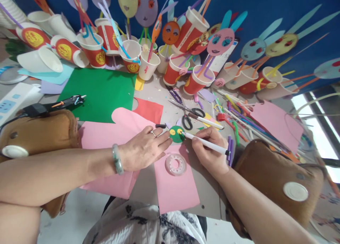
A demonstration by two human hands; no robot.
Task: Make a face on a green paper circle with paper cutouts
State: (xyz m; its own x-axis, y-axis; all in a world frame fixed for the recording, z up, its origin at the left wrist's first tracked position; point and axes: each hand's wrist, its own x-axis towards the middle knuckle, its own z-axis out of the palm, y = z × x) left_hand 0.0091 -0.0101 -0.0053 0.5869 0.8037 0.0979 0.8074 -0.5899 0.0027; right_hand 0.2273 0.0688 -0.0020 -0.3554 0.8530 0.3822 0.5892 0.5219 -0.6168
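My right hand (209, 150) is closed around a white marker pen (205, 142), its tip at a yellow eye of a small green paper face (176, 137). The face has two yellow eyes and pale ear-like pieces on top. My left hand (145, 148) lies flat with its fingers stretched out, fingertips beside the face's left edge. Just above those fingers is a black pen cap (160, 126). A roll of clear tape (175, 164) rests on a pink paper strip (177, 194) below the face. Pink paper (106, 137) lies under my left wrist.
Scissors (187, 112) and another marker (207, 121) lie behind the face. Red and white paper cups (175, 68) with paper faces line the back. Green paper (98, 91) is at left, coloured straws (239, 118) at right. Brown bags (278, 180) flank both sides.
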